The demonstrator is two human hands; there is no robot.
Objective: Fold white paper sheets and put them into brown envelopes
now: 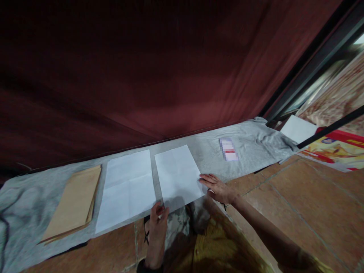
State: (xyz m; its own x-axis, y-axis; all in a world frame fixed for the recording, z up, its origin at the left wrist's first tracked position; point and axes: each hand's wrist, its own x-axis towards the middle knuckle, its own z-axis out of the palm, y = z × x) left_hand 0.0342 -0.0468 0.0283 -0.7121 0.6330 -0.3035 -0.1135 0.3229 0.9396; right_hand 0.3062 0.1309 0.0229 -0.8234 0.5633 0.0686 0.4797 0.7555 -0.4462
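A white sheet of paper (179, 172) lies flat on the grey cloth in front of me. My left hand (158, 218) is at its near left corner, fingers curled and thumb bent in, closed on the paper's edge. Along the sheet's near right edge rests my right hand (218, 189), its fingers stretched out flat against the paper. To the left lies a larger white sheet (127, 185) with faint fold creases. Beyond it is a small stack of brown paper (74, 201), its layers slightly offset.
The grey cloth (204, 151) runs along a dark red fabric wall (176, 83). A small blurred white card with a red band (229, 149) lies on it. Brown floor tiles (307, 204) surround it. At right are a dark metal bar (335, 125) and a red-yellow printed box (341, 148).
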